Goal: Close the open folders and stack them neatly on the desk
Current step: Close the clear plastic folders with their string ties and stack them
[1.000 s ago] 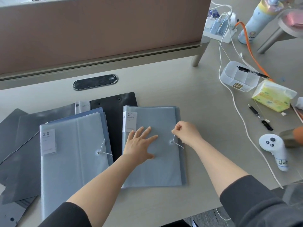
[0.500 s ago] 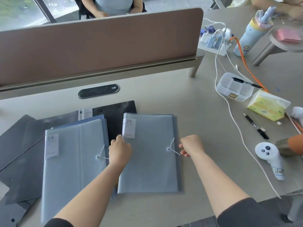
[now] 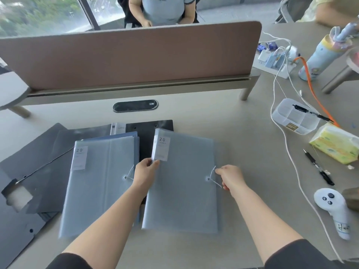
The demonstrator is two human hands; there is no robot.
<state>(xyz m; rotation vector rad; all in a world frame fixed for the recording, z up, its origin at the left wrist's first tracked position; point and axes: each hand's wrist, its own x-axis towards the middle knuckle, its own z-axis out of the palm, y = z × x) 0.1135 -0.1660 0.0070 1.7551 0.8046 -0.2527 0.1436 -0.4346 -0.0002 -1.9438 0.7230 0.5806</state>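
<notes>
Two closed pale blue folders lie side by side on the desk (image 3: 213, 117). The right blue folder (image 3: 184, 191) has a white "20" label and a string clasp near its right edge. My left hand (image 3: 145, 172) pinches that folder's left edge just below the label. My right hand (image 3: 230, 176) grips its right edge beside the clasp string. The left blue folder (image 3: 97, 183) lies flat and untouched. Beneath and behind both lie dark grey folders (image 3: 38, 164) spread open, and a black folder (image 3: 149, 131).
A brown divider panel (image 3: 132, 55) closes the back. At the right are a clear plastic tray (image 3: 295, 117), a tissue pack (image 3: 334, 146), a pen (image 3: 318, 167), a white controller (image 3: 334, 210), cables and a bottle (image 3: 320, 55). A person sits behind the divider.
My left hand left the top of the right folder and took its left edge. My right hand shifted from the clasp string to the right edge. The camera tilted up.
</notes>
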